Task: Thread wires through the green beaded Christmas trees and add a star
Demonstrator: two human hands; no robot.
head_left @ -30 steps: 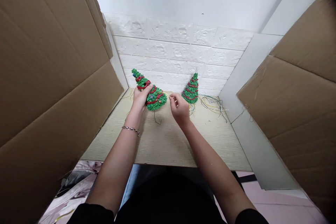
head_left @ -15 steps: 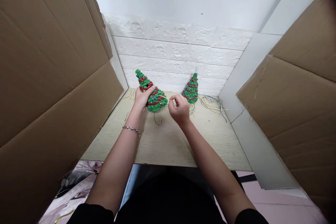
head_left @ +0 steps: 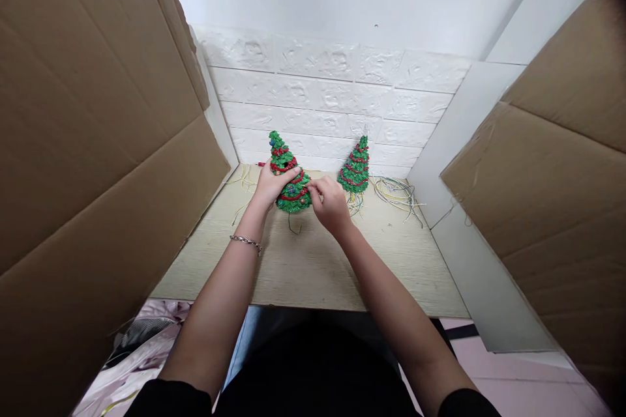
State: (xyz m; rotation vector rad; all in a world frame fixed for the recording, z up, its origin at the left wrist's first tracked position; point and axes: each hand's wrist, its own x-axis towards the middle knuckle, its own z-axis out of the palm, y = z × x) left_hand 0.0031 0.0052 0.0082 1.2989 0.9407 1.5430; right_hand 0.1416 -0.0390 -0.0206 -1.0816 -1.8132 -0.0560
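My left hand (head_left: 270,186) grips a small green Christmas tree figurine (head_left: 294,199) from its left side, thumb across the front. Red garlands and coloured baubles cover the tree, which tilts slightly to the left. Below its base, a thin dark wire (head_left: 293,229) hangs out. The fingers of my right hand (head_left: 329,201) are pinched at the tree's right side on a thin yellow wire (head_left: 308,184), most of which is hidden. Behind my right hand stands a second, similar tree (head_left: 355,169) with a clear tip.
Coiled yellow and dark wires (head_left: 398,192) lie at the table's back right, with more loose yellow wires (head_left: 243,177) at the back left. A small red item (head_left: 261,164) shows behind my left hand. Cardboard panels (head_left: 161,195) flank the wooden table (head_left: 313,273); a white brick-patterned wall closes the back.
The held tree has shifted right and become more upright. My right hand has moved in against its side, and less of the yellow wire shows between them.
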